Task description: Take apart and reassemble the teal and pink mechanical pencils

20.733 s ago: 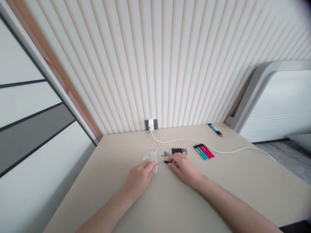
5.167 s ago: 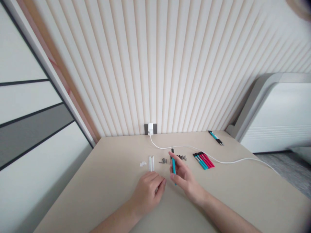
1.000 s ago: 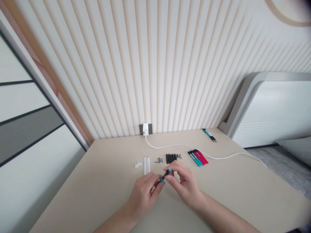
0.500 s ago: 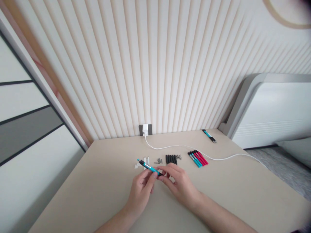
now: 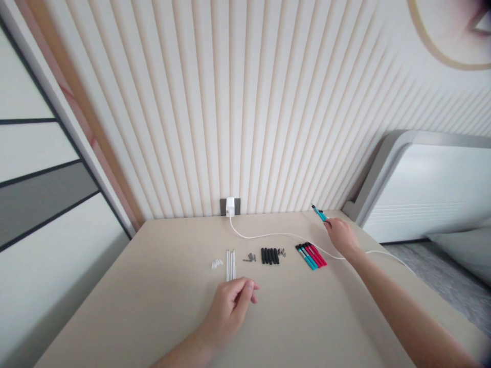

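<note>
My right hand [image 5: 342,236] reaches to the far right of the table and is closed on a blue pen [image 5: 319,212], whose upper end points back toward the wall. Right beside it lies another pen, mostly hidden by the hand and the held pen. My left hand [image 5: 232,306] rests near the middle of the table, its fingers curled and thumb pressed against them, with nothing seen in it. Just beyond it stand out several white refills [image 5: 230,265], their near ends partly covered by the hand. Small white pieces [image 5: 217,263] lie to their left.
Small grey parts [image 5: 250,257], a row of black grips [image 5: 270,256], more small metal-looking parts [image 5: 282,252] and a row of blue and red pen barrels [image 5: 311,256] lie across the table. A white cable [image 5: 264,235] runs from a wall charger [image 5: 230,206] behind them to the right edge.
My right hand has left my left hand and carried the blue pen to the far right, beside the other pen. My left hand has let go of the pen and dropped slightly lower.
</note>
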A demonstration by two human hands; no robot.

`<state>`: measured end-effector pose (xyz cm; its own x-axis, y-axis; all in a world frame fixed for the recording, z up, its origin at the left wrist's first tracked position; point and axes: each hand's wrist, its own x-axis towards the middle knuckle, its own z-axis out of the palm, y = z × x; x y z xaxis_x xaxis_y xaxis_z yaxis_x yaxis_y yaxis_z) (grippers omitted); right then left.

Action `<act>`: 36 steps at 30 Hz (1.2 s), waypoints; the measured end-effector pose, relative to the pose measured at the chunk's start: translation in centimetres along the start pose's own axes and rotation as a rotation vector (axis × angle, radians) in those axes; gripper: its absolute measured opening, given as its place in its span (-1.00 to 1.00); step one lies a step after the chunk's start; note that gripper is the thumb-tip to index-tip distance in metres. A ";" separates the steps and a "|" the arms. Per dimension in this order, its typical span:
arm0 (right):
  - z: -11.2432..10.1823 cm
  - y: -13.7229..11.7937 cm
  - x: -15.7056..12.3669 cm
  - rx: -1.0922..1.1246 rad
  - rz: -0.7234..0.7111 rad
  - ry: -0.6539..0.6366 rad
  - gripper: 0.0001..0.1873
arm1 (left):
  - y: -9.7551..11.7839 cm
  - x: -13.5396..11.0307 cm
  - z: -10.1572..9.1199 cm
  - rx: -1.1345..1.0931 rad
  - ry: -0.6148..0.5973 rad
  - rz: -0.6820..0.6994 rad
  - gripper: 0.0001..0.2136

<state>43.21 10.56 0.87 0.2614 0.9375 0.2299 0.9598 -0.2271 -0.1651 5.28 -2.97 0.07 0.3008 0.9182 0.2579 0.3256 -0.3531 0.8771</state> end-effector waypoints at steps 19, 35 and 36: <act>4.2 3.3 -0.9 -0.120 0.153 -0.055 -0.63 | -0.4 -0.2 0.2 0.030 -0.042 0.038 -0.64; 4.4 3.1 0.0 -0.076 0.224 -0.024 -0.59 | 0.2 -0.1 -0.1 0.067 -0.079 0.022 -0.63; 4.3 3.1 0.0 -0.074 0.224 -0.023 -0.59 | 0.2 -0.1 -0.1 0.069 -0.083 0.020 -0.63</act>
<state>45.71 11.03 -3.77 0.4669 0.8672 0.1732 0.8833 -0.4479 -0.1387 5.21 -3.10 0.26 0.3804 0.8937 0.2379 0.3788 -0.3853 0.8415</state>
